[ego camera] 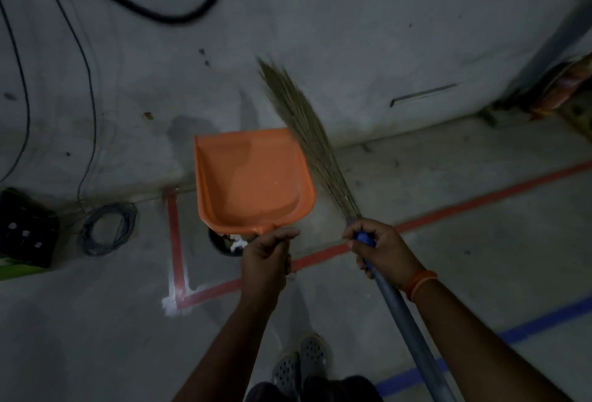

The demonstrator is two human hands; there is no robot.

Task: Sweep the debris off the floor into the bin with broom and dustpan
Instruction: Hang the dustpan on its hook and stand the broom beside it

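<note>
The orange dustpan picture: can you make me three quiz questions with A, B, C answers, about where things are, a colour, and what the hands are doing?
1. Where is the broom?
A. Right of the dustpan
B. Inside it
C. Flat on the floor

2. What colour is the tape line nearest the shoes?
A. Green
B. Blue
C. Yellow

3. What is the left hand doing?
A. Hanging free
B. Gripping the broom
C. Gripping the dustpan's handle

Answers: 1 A, its bristles pass the pan's right rim. 2 B, a blue stripe runs beside them. 3 C, its fingers curl at the pan's handle; the right hand grips the broom.
</note>
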